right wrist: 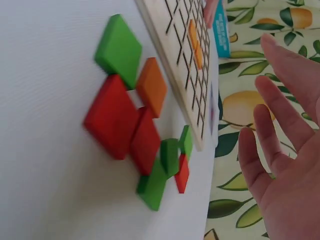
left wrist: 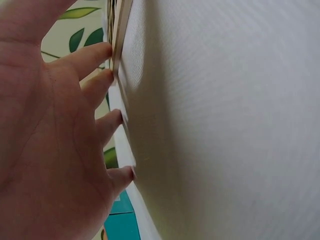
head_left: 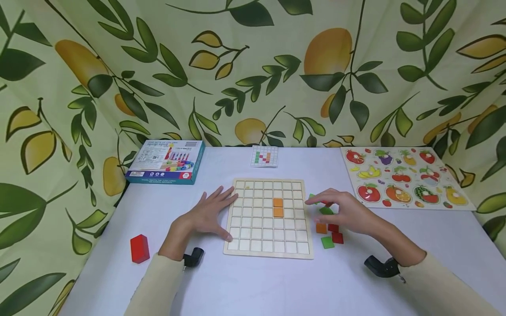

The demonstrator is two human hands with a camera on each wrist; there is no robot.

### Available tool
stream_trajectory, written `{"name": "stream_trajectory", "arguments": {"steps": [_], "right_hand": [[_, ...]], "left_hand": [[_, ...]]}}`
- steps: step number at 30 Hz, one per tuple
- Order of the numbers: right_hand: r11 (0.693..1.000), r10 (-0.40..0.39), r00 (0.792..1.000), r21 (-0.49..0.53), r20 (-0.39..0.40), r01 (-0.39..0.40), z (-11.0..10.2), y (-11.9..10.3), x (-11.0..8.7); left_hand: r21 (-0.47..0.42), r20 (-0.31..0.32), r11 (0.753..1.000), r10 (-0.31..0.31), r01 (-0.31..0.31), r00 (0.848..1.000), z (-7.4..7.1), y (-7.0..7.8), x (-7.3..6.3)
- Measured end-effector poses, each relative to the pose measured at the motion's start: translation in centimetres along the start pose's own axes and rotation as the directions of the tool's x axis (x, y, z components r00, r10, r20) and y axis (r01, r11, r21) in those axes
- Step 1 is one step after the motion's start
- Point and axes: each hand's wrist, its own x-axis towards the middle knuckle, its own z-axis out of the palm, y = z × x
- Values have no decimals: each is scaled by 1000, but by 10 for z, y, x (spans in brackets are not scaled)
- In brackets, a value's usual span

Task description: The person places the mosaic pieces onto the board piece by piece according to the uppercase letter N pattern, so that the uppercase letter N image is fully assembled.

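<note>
"What's your left hand (head_left: 207,215) up to?"

"Its fingers are spread wide, resting along the left edge of my pale wooden grid board (head_left: 253,224), which lies flat on the white-covered bench (head_left: 257,285)."

"And your right hand (head_left: 348,210)?"

"Holding nothing. Its fingers are apart, hanging just over the loose tiles beside the board's right edge: flat green squares (head_left: 327,242), flat red squares (head_left: 337,238) and 1 flat orange square (head_left: 321,228)."

"Anything set in the grid?"

"Yes, 2 orange square tiles (head_left: 278,207), in adjoining cells of 1 column, right of the middle."

"What else is around?"

"A small white card with a coloured grid pattern (head_left: 264,156) beyond the board, a red block (head_left: 139,249) to my left, a teal-and-white cardboard box (head_left: 166,161) at far left, and a white fruit-picture board (head_left: 407,177) at far right."
</note>
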Motion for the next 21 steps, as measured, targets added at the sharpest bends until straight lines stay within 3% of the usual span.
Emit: {"name": "stream_trajectory", "arguments": {"steps": [8,21], "right_hand": [[999,40,999,-30,13,-39,4,15,-17],[991,83,996,-102,9,-82,17,32,-24]], "left_hand": [[4,0,1000,1,-1,1000,0,0,1],[7,0,1000,-1,1,1000,1,-1,1]]}}
